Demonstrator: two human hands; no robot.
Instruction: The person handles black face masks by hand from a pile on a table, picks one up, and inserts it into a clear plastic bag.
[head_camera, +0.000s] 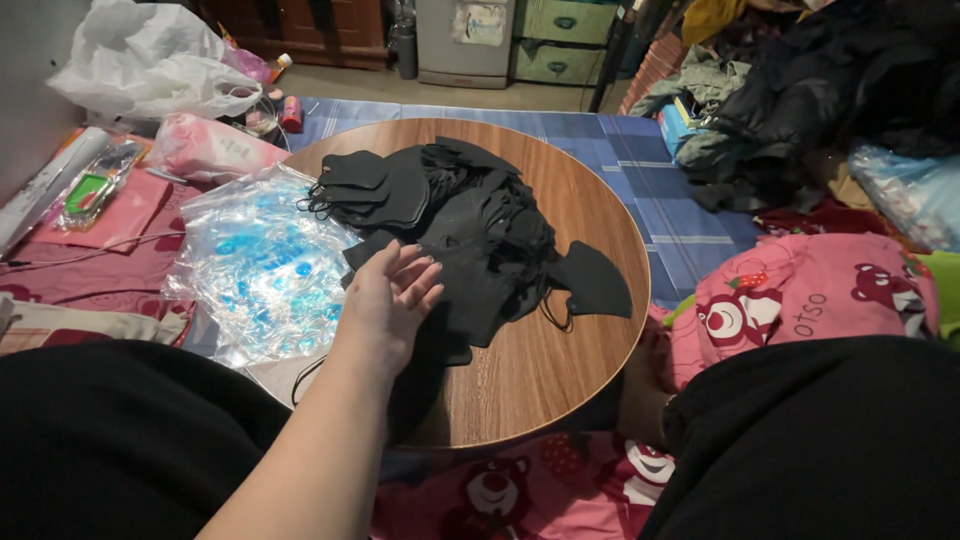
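Left hand (385, 300) over black mask pile (460, 225) near table (560, 370) left edge — fingers (415, 275) loosely spread, flattening top mask; right hand (645, 385) below right edge — fingers hidden, cannot tell.

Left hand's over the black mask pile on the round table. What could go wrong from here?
1. One black fabric mask lies apart near the round wooden table's edge; a nudge might drop it.
2. Ear loops in the heaped pile of black masks look tangled, so the left hand may lift several at once.
3. The clear crinkled plastic bag overhangs the table's edge and could slide.
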